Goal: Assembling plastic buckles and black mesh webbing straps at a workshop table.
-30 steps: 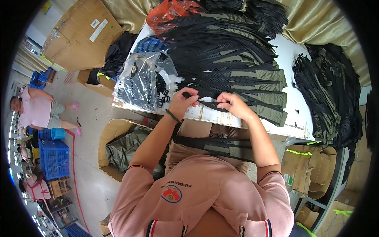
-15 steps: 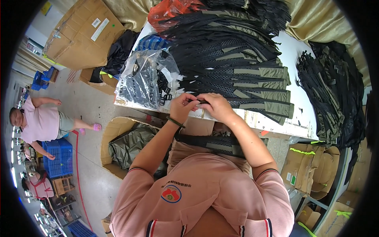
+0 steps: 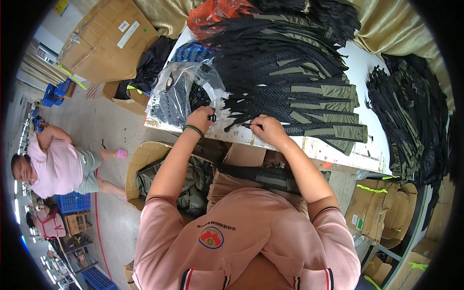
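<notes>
Right grip (image 3: 268, 130) pinched on black strap (image 3: 239, 125), extending left | left grip (image 3: 198, 119) at black buckle (image 3: 212, 117), closure unclear

The bare left hand (image 3: 198, 119) is curled, its back facing up and its fingers bent in on its right side. Below it, the bare left forearm (image 3: 170, 162) slants down and leftward. The bare right hand (image 3: 268, 129), apart from the left and slightly lower, pinches thumb against bent fingers at its left side. Behind it, the bare right forearm (image 3: 308, 169) slants down and rightward.
</notes>
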### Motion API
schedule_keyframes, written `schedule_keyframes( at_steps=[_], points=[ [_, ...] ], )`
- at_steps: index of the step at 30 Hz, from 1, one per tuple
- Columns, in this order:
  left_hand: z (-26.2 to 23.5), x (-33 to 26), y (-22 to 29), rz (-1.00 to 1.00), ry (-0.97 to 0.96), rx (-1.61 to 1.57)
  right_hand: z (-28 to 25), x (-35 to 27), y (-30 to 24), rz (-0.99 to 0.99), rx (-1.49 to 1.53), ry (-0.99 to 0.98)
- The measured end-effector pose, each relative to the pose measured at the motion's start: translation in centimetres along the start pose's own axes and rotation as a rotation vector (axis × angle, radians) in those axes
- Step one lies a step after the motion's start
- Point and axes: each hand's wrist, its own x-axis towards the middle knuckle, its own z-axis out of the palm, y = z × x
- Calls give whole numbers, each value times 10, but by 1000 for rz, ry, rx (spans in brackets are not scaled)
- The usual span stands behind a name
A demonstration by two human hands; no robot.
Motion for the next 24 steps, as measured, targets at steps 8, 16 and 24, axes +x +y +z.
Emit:
schedule_keyframes(
  at_steps=[8,16,24],
  points=[
    [-1,-18,49,120,204,-311,-12,1,-13,172,520,-84],
    [34,-14,62,199,325,-351,10,-1,18,148,498,81],
    [44,-46,114,210,228,-626,17,-5,34,-78,267,391]
  ],
)
